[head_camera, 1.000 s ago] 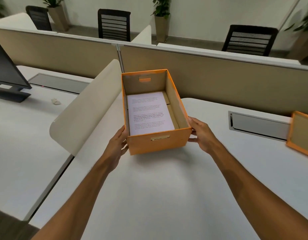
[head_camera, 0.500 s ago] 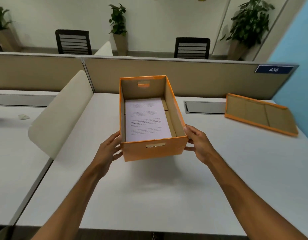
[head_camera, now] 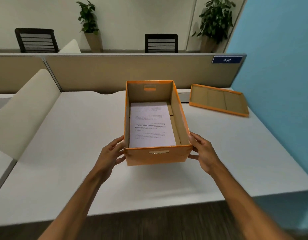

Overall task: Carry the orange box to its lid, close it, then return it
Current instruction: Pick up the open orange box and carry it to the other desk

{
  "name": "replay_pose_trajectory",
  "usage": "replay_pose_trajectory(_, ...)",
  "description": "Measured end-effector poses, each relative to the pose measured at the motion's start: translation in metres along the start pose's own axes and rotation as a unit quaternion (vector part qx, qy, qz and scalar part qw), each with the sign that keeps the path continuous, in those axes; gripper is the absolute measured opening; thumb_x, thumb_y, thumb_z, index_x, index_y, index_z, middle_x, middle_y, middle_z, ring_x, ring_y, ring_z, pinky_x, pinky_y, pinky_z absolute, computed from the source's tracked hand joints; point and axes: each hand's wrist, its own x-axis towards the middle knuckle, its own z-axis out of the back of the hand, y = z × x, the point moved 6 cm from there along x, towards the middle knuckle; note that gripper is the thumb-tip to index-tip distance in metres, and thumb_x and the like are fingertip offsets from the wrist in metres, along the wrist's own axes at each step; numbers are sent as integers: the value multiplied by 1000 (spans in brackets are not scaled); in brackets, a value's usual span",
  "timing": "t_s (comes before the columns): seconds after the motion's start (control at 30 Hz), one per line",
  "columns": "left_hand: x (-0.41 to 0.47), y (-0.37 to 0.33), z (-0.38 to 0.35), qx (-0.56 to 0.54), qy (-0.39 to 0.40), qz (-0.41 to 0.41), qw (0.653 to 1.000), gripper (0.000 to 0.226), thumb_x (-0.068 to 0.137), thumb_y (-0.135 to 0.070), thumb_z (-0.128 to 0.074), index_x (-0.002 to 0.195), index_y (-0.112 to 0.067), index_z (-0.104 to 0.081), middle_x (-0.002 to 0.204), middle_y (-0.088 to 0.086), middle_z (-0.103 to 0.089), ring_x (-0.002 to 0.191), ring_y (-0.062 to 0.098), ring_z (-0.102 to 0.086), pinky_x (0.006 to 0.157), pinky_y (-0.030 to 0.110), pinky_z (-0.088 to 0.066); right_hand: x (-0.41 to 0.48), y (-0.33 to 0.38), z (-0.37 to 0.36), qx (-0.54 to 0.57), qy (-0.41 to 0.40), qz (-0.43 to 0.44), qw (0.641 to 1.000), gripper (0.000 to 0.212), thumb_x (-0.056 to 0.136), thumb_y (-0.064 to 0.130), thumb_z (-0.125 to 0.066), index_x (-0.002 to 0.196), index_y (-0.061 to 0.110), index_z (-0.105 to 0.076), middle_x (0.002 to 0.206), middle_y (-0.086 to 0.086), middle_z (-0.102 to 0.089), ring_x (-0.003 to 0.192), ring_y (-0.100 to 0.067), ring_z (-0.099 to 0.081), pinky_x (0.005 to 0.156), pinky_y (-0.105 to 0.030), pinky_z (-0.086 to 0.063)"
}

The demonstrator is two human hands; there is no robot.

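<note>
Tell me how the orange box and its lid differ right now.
The orange box is deep; the lid is shallow. The box is held between the left hand and right hand; the lid lies untouched, inside up, on the desk. The box holds printed paper; the lid is empty. Both are orange outside, brown inside.

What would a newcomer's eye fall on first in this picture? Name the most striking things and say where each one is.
First the open orange box, held in mid-frame above the white desk by the left hand and right hand on its sides, with a printed sheet lying flat inside. Next its lid, underside up, at the desk's far right by the blue wall.
</note>
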Motion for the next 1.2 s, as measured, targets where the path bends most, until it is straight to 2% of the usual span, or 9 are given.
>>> replay_pose_trajectory(0.23,-23,28,-59,15,-23,20,999,46,95,-38,-56,140,-27,-54,140,1,-58,124,32,-58,100,52,-50,-8,-32,61,-5,13,-22,1000,46,95,42,-55,140,30,-53,125,11,-65,113,-22,-62,80,-45,-57)
replay_pose_trajectory(0.33,-32,39,-75,12,-40,25,999,46,96,-38,-56,140,-26,-54,142,2,-57,125,33,-57,101,53,-49,-9,-43,77,-8,18,-27,999,46,95,43,-56,139,31,-53,127,11,-64,114,-23,-62,83,-50,-56)
replay_pose_trajectory(0.5,-45,51,-97,6,-58,34,998,45,97,-35,-55,140,-24,-54,141,3,-57,124,32,-57,103,55,-47,-12,-53,96,-5,29,-39,999,43,97,40,-54,139,31,-53,122,17,-63,113,-21,-61,82,-49,-55)
replay_pose_trajectory(0.67,-52,60,-109,3,-70,48,996,42,97,-33,-55,138,-24,-56,136,2,-61,120,30,-60,101,52,-49,-17,-63,109,-6,35,-49,998,46,96,41,-56,140,31,-52,122,19,-62,116,-22,-59,78,-44,-57)
replay_pose_trajectory(0.77,-55,65,-114,3,-74,54,996,38,98,-31,-54,136,-25,-57,125,-2,-66,111,23,-63,100,50,-50,-21,-71,114,-4,29,-58,998,46,96,39,-56,140,29,-52,122,19,-61,120,-23,-56,83,-49,-55)
replay_pose_trajectory(0.83,-57,69,-117,6,-75,58,995,37,99,-29,-54,135,-25,-55,117,-6,-66,106,19,-63,99,50,-48,-24,-74,117,-9,24,-52,998,48,94,41,-58,141,29,-53,130,14,-59,124,-23,-52,88,-53,-54)
replay_pose_trajectory(1.0,-59,74,-117,34,-76,53,995,41,99,-31,-53,140,-23,-49,117,-5,-63,117,26,-59,100,53,-48,-27,-76,115,-31,1,-38,999,51,93,43,-57,142,29,-51,139,10,-51,126,-16,-45,95,-57,-50)
replay_pose_trajectory(1.13,-57,71,-114,85,-98,41,991,46,99,-31,-52,143,-22,-42,138,8,-55,124,30,-54,104,52,-45,-27,-76,115,-46,-25,-31,998,43,95,42,-55,135,28,-56,134,4,-58,123,-20,-52,93,-54,-52)
replay_pose_trajectory(1.2,-57,66,-114,136,-118,26,983,51,98,-32,-55,145,-21,-38,148,10,-47,131,31,-49,105,50,-43,-29,-76,119,-60,-45,-22,997,37,96,44,-54,127,28,-61,123,1,-65,117,-21,-60,92,-53,-54)
